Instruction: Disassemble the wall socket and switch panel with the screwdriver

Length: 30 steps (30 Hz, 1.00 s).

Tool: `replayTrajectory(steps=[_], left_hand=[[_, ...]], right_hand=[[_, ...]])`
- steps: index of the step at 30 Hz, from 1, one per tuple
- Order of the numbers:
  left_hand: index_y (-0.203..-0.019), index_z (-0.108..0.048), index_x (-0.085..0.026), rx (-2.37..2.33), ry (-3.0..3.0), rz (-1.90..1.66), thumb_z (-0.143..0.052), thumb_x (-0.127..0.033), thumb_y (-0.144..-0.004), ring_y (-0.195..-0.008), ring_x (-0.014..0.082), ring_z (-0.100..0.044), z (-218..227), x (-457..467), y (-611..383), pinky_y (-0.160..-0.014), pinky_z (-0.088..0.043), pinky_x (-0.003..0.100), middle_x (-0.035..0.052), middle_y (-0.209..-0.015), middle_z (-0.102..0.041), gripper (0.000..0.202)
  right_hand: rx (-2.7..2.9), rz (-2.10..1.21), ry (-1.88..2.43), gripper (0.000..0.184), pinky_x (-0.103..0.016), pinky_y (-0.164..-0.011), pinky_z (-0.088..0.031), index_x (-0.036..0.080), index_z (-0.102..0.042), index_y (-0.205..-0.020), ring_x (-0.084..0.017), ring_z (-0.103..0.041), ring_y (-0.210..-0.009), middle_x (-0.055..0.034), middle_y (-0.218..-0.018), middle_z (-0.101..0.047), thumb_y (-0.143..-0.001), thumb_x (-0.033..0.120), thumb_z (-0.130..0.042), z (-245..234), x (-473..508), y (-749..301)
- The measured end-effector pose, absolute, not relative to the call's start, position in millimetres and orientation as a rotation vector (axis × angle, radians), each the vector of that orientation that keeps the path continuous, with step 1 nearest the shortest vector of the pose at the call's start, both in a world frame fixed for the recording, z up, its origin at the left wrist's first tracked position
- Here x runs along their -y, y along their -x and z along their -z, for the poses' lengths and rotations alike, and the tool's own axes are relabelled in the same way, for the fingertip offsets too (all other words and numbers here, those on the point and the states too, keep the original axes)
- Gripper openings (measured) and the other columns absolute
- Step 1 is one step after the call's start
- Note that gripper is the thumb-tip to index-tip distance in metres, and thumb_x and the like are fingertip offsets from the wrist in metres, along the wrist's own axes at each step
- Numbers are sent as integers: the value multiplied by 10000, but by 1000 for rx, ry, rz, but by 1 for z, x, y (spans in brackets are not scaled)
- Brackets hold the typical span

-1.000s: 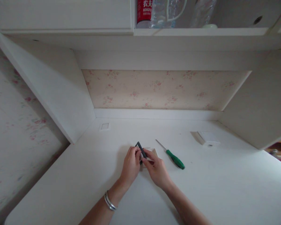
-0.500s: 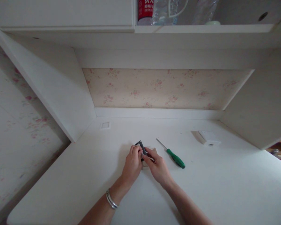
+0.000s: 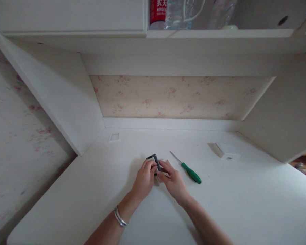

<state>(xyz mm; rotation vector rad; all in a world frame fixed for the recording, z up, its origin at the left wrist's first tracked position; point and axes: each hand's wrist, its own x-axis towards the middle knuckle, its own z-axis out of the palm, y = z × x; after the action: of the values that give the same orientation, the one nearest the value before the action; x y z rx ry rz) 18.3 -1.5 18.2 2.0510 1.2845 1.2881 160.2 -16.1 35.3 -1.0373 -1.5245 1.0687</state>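
Bare left hand (image 3: 143,177) and right hand (image 3: 175,183); forearms (image 3: 205,219) bare.
Left wrist (image 3: 129,204): shiny silver-toned bangle (image 3: 119,218), rounded, showing as two narrow, close-set bands.

Floral wallpaper (image 3: 178,97) behind white desk (image 3: 79,190)

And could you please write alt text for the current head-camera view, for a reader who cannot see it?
A person's bare left hand and right hand hold a small, dark, angular frame-like piece over a white tabletop. A green-handled screwdriver lies to their right, with a white box-shaped object farther right.
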Motion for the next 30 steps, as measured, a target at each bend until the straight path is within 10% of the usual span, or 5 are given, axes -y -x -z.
replayTrajectory(steps=[30], left_hand=[[-925,-547,-185,-1390,-1855,-1302,-405,-247,-922,-778,166,-579,-15,-4,-17,-721,-470,290,35,-863,-591,155]], right_hand=[[1549,-1042,1102,354,-353,-832,-550,240,-611,-1182,-201,-668,-909,-52,-1093,-676,-837,297,-553,-29,20,-157]])
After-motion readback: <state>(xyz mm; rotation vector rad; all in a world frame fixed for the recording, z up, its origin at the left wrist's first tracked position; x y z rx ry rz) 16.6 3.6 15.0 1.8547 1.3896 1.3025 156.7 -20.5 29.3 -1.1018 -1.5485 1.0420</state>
